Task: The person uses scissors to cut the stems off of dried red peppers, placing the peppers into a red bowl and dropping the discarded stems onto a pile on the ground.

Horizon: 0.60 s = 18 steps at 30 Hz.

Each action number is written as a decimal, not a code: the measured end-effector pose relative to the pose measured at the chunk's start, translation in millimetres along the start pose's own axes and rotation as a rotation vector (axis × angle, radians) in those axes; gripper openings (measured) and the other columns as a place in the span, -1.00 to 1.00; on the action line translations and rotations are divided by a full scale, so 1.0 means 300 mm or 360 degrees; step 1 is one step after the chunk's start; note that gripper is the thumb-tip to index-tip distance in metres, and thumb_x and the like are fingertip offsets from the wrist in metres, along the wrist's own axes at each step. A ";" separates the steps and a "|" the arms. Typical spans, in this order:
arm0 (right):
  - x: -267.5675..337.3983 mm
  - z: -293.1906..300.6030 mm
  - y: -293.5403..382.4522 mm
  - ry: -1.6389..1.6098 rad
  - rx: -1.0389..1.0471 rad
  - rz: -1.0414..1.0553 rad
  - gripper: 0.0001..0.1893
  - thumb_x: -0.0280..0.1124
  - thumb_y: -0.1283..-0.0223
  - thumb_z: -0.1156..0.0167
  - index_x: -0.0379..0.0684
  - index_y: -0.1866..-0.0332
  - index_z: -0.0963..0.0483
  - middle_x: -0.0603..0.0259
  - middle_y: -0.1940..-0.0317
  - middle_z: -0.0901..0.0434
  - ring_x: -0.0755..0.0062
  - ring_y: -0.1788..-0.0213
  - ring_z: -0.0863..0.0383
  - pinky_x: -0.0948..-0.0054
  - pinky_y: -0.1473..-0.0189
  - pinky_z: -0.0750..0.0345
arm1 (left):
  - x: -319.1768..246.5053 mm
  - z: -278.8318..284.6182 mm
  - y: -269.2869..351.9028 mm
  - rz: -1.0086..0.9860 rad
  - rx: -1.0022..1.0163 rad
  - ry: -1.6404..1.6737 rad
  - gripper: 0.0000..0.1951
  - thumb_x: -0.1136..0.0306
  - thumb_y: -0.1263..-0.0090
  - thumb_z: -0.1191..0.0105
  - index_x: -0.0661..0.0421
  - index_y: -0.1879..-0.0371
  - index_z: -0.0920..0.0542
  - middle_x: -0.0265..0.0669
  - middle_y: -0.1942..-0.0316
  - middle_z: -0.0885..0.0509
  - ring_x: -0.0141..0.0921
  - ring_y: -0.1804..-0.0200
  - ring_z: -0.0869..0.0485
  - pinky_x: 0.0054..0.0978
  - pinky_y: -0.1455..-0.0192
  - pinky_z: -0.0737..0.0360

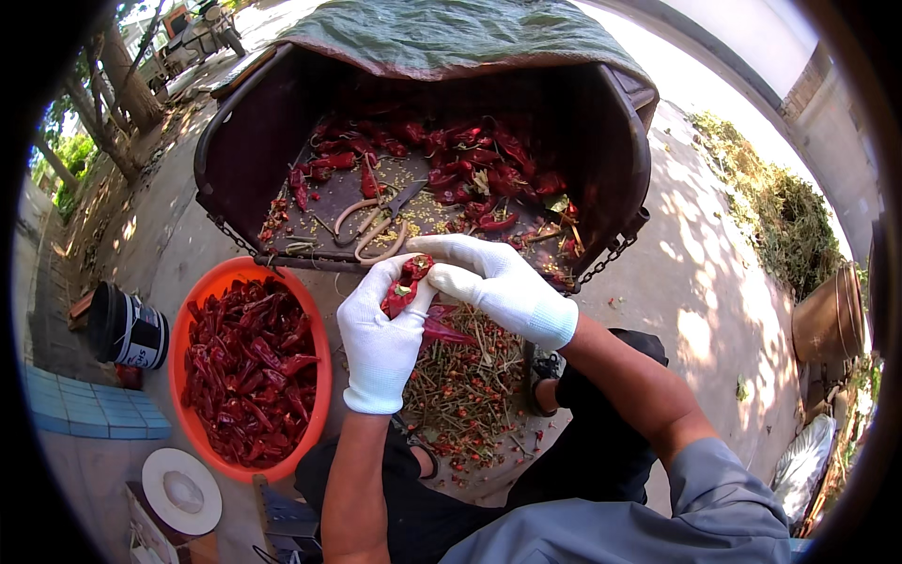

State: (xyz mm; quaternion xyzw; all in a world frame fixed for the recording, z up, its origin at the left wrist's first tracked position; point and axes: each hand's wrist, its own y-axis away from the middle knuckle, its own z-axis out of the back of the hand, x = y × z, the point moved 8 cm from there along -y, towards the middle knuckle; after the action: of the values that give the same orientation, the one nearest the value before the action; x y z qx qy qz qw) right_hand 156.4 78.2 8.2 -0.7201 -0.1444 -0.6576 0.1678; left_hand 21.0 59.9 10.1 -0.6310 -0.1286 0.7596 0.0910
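Observation:
My left hand (384, 331), in a white knitted glove, grips dried red chili peppers (403, 290). Two cut ends, one with a pale green core, show above the fingers, and red pepper tips (447, 330) stick out below. My right hand (504, 285), gloved the same way, reaches over from the right. Its thumb lies close against the upper pepper; whether it pinches anything is hidden. Just beyond my hands, scissors (384, 215) with tan handles lie spread in a dark metal cart bed (243, 162). Whole red peppers (486, 158) and loose yellow seeds (416, 180) are spread around them.
An orange tub (325, 374) full of red peppers (250, 374) stands at left. Between my feet lies a heap of stems and pepper scraps (468, 381). Chains (609, 257) hang at the cart's corners. A black bucket (130, 328) and a white round lid (182, 491) are farther left.

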 end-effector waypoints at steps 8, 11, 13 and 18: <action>-0.025 0.023 0.009 0.0108 -0.0241 -0.0095 -0.52 -0.36 -0.39 -0.27 -0.37 -0.33 -0.46 0.15 -0.01 -0.70 0.53 0.02 -0.67 0.49 -0.06 -0.62 | -0.007 0.001 0.000 -0.0158 -0.0032 -0.0296 -0.61 0.46 -0.33 -0.34 0.26 -0.12 -0.62 -0.25 0.11 -0.77 -0.52 0.10 -0.70 -0.51 -0.04 -0.64; -0.058 0.046 0.012 -0.0202 -0.0298 -0.0268 -0.57 -0.32 -0.37 -0.31 -0.31 -0.24 -0.52 0.24 0.09 -0.70 0.62 0.16 -0.65 0.55 0.08 -0.61 | -0.001 0.004 0.000 0.0019 -0.0006 -0.0202 -0.53 0.45 -0.33 -0.35 0.25 -0.21 -0.58 -0.29 0.07 -0.75 -0.55 0.10 -0.67 -0.54 -0.06 -0.63; -0.096 0.059 0.010 -0.0451 -0.0387 -0.0385 -0.61 -0.28 -0.35 -0.33 -0.27 -0.17 -0.56 0.32 0.16 -0.69 0.67 0.23 -0.62 0.60 0.15 -0.58 | 0.016 0.004 -0.001 0.0090 0.0029 -0.0110 -0.52 0.46 -0.32 -0.36 0.25 -0.22 -0.57 -0.30 0.05 -0.74 -0.56 0.11 -0.65 -0.56 -0.05 -0.63; -0.109 0.048 0.006 -0.0542 -0.0199 -0.0417 -0.73 -0.22 -0.38 -0.31 -0.15 -0.01 -0.57 0.39 0.20 -0.66 0.61 0.19 -0.65 0.53 0.04 -0.61 | -0.006 0.015 -0.002 -0.0018 0.0025 -0.0093 -0.45 0.37 -0.33 -0.38 0.28 -0.28 -0.53 -0.21 -0.07 -0.71 -0.53 0.00 -0.65 -0.53 -0.12 -0.61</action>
State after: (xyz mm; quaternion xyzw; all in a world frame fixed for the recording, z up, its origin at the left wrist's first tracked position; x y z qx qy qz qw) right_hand 167.0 83.2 -25.5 -0.8048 -0.2218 -0.5504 0.0092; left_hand 17.0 59.7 12.7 -0.6071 -0.1288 0.7782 0.0965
